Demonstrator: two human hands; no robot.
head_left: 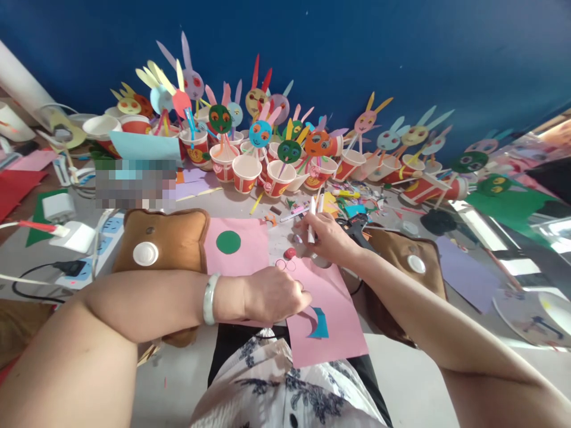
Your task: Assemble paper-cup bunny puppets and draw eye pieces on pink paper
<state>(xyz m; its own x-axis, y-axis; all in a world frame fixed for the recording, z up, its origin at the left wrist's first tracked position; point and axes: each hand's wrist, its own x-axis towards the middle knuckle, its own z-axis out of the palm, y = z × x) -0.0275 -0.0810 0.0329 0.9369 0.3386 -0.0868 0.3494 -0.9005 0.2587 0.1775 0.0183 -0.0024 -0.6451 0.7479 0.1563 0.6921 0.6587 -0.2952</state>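
Observation:
My left hand [279,292], a pale bangle [210,299] on its wrist, is closed with fingers curled over a pink sheet of paper [343,336]. What its fingertips pinch, if anything, is hidden. Beside them a blue paper scrap [321,324] with a curved cut edge lies on the sheet. Farther back, my right hand [329,236] grips an upright white marker [311,221] among small craft bits. A red rounded piece [289,254] and thin red rings [286,265] lie between the hands. To the left, a green paper circle [228,242] rests on another pink sheet [254,232].
Paper cups [247,173] with rabbit-faced paper figures [260,134] line the back wall. Brown cushions [167,238] flank the pink sheets. A dark glue gun [357,229] lies beyond my right wrist. A power strip [107,241] with plugs and cables sits at left.

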